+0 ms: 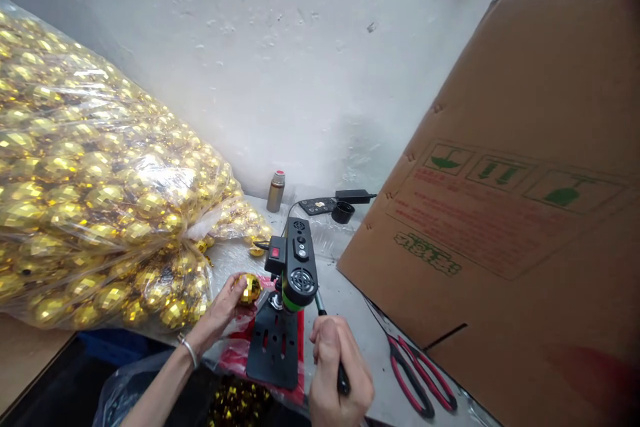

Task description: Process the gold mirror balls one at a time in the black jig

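Note:
My left hand has its fingers wrapped round a shiny gold faceted ball ornament. It holds the ball just left of a small black bench machine with round vents, a red switch and a green band. A slotted black base plate carries this machine. My right hand grips a lever handle with a black grip, whose metal rod reaches up to the machine's right side. The tool end of the machine is partly hidden under its head.
A large clear plastic bag full of gold balls fills the left. On the right leans a big cardboard box, with red-handled scissors beside it. Behind the machine stand a small bottle and a black cup. More gold pieces lie below the table edge.

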A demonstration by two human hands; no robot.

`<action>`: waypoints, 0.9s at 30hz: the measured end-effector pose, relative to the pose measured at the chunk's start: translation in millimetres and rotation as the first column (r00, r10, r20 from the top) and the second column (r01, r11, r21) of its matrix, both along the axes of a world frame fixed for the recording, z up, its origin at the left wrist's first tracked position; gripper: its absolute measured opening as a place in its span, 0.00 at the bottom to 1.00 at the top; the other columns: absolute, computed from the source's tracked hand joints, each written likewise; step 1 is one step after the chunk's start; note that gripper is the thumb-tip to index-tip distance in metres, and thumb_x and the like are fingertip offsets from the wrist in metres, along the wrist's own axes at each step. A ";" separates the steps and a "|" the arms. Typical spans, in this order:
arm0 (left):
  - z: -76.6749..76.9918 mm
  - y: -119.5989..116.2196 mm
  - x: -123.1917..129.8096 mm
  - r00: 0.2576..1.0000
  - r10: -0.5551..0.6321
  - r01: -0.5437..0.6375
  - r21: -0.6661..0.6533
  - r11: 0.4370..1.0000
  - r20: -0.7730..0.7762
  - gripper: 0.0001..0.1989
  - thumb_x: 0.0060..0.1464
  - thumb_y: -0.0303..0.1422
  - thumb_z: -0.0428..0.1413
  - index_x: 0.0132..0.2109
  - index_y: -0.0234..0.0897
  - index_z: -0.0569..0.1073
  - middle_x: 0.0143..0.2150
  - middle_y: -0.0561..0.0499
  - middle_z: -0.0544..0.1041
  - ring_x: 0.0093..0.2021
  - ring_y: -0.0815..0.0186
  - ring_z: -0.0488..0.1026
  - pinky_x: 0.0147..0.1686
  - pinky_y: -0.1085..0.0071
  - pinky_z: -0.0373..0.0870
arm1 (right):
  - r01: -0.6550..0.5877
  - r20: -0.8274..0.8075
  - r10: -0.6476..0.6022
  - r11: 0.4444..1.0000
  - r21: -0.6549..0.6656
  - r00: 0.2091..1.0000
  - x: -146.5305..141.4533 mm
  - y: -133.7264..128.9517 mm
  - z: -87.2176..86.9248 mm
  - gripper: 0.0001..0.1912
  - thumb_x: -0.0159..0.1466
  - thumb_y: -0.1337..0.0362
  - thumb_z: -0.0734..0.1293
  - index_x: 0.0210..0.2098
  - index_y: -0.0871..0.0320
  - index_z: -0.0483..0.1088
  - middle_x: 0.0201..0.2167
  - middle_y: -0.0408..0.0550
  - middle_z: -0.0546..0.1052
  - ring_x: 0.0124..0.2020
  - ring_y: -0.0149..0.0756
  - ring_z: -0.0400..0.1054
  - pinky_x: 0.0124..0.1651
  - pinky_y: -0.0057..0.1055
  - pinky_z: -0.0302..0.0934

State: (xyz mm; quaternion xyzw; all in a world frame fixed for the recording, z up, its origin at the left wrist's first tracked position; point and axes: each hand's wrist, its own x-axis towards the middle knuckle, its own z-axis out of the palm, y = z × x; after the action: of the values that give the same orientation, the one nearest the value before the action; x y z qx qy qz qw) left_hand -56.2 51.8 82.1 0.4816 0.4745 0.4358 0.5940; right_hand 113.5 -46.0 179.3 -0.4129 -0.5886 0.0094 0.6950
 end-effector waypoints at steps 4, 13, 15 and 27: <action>-23.3 -23.2 11.3 0.988 0.008 0.006 0.091 0.996 -0.154 0.36 0.52 0.61 0.55 0.55 0.37 0.68 0.48 0.45 0.79 0.48 0.56 0.77 0.48 0.62 0.74 | 0.024 0.027 -0.023 0.999 -0.043 0.999 2.1 3.0 9.0 0.15 0.71 0.73 0.58 0.27 0.56 0.60 0.22 0.38 0.62 0.23 0.25 0.58 0.26 0.23 0.56; -28.6 -52.2 37.8 0.856 0.037 0.140 0.300 0.944 -0.516 0.24 0.54 0.42 0.60 0.56 0.41 0.70 0.52 0.43 0.81 0.52 0.51 0.78 0.54 0.55 0.72 | 0.000 0.066 0.002 0.999 -0.039 0.998 2.0 -3.5 1.9 0.13 0.70 0.75 0.57 0.30 0.56 0.61 0.25 0.39 0.63 0.26 0.25 0.60 0.29 0.21 0.58; -33.0 -54.1 40.4 0.851 0.078 0.120 0.337 0.934 -0.519 0.24 0.53 0.41 0.61 0.56 0.40 0.70 0.53 0.42 0.80 0.53 0.50 0.77 0.55 0.54 0.73 | -0.005 0.074 0.007 0.999 -0.032 0.997 2.3 -4.1 1.3 0.13 0.70 0.76 0.56 0.31 0.56 0.61 0.25 0.39 0.63 0.26 0.25 0.60 0.29 0.21 0.58; -35.5 -51.7 40.5 0.840 0.115 0.131 0.405 0.905 -0.531 0.23 0.52 0.37 0.62 0.54 0.38 0.71 0.49 0.41 0.81 0.50 0.49 0.79 0.52 0.52 0.76 | -0.017 0.083 0.018 1.000 -0.014 0.996 2.9 -5.1 -1.7 0.13 0.69 0.77 0.57 0.31 0.56 0.61 0.25 0.39 0.63 0.27 0.25 0.61 0.30 0.22 0.59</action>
State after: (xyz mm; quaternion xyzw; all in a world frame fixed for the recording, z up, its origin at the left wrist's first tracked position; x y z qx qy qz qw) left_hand -15.7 0.1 46.6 0.7048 0.5142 0.3717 0.3174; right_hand 116.4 -51.1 177.5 -0.4124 -0.6207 0.0023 0.6669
